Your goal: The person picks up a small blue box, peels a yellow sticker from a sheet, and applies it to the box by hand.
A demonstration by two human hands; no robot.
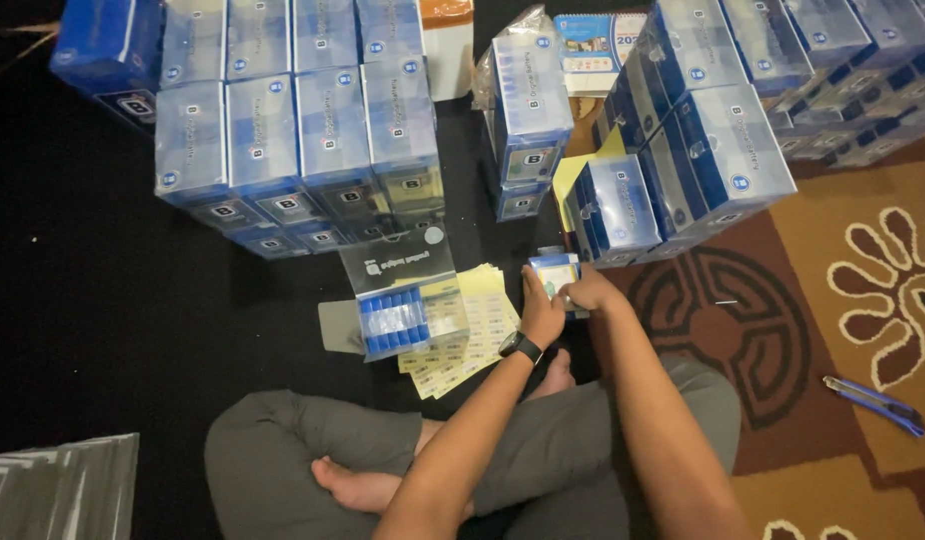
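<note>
A small blue box (555, 272) is held by both hands, left hand (540, 312) and right hand (588, 292) clamped on it; a sticker from the yellow sheets (472, 330) seems needed next.

Bare-armed and barefoot, in grey trousers (282, 450), with a black wristwatch (520, 347) just behind the left hand's fingers (535, 290).
</note>
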